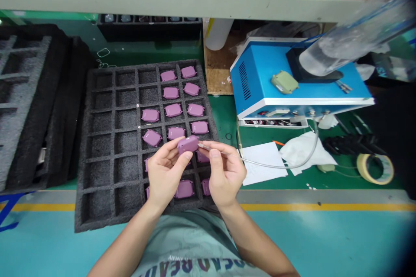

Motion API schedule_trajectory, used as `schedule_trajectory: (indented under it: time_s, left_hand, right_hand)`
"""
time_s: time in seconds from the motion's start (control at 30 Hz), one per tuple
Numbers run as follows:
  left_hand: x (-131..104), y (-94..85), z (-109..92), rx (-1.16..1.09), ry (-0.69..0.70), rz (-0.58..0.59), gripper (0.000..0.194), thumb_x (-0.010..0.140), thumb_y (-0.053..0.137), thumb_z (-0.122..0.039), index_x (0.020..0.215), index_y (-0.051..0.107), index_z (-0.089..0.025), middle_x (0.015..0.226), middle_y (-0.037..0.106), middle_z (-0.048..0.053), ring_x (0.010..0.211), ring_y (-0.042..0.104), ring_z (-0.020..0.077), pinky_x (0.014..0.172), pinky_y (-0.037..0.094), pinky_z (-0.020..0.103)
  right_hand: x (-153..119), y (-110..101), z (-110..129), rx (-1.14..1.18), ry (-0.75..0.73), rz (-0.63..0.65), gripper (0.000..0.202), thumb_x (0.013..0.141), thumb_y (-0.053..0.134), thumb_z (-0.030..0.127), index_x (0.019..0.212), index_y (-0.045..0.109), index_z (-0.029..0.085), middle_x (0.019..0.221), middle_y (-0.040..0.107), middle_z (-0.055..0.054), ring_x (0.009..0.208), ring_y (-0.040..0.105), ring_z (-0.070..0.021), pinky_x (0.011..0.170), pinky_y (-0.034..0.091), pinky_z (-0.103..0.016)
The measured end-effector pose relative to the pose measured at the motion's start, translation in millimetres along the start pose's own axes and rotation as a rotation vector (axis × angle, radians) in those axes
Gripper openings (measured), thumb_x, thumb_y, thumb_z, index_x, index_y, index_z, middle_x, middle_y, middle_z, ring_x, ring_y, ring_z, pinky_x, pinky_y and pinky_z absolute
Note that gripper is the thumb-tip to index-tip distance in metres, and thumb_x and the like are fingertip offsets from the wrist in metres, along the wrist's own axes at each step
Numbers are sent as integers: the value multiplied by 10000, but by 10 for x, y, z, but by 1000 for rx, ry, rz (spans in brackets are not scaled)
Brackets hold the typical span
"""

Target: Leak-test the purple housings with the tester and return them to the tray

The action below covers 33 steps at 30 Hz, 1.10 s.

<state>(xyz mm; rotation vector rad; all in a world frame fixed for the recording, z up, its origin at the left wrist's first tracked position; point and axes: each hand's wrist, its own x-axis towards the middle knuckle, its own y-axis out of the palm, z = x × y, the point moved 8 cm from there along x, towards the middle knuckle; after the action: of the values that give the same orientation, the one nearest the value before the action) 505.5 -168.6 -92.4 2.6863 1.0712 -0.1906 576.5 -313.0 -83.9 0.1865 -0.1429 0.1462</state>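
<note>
My left hand point(167, 171) grips a purple watch case point(187, 144) between thumb and fingers, raised above the foam tray. In my right hand point(225, 171) is a thin metal-tipped nozzle point(205, 146), its tip at the right edge of the case; whether it touches, I cannot tell. A clear hose point(276, 165) runs from this hand toward the blue machine. Below both hands lies the dark grey foam tray point(113, 149), divided into square compartments. Several purple watch cases point(173, 110) sit in its right-hand columns, and some are partly hidden by my hands.
A blue machine point(251, 80) stands at the back right with a green watch case point(285, 82) and a clear cylinder on top. White paper point(264, 162), a crumpled cloth point(307, 151) and a tape roll point(375, 169) lie before it. Stacked foam trays point(42, 73) rise at left.
</note>
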Motion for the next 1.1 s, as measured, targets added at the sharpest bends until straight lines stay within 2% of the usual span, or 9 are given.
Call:
schedule_trajectory:
  time_s: [0.13,0.37,0.67,1.1]
  left_hand:
    - [4,7,-15,-17,17,7,368,747,839,-238,1094,737,-175,1091,785,89,1003,758,222,917,608,292]
    - [2,13,-1,2,5,17,408,731,852,-281,1103,735,-162,1116,775,116,1025,752,253,948,602,337]
    - [23,-3,-38,-5,31,7,405,726,861,-244,1100,736,-152,1090,782,100,991,762,210,906,608,253]
    - [52,-7,-50,18,85,16,388,736,855,-233,1101,745,-162,1092,782,84,996,760,194,905,597,215]
  right_hand:
    - [0,4,0,23,-5,7,107,978,593,245,1026,676,197,1024,741,-62,959,753,-185,873,653,-354]
    - [-4,5,-19,28,7,7,109,977,596,258,1017,673,192,1042,739,-72,968,749,-192,877,649,-364]
    - [28,52,-41,77,31,34,114,990,585,267,1022,673,202,1048,744,-69,976,744,-183,889,638,-341]
    - [59,76,-42,132,9,41,117,989,589,239,1027,697,219,1051,738,-58,972,740,-172,881,627,-314]
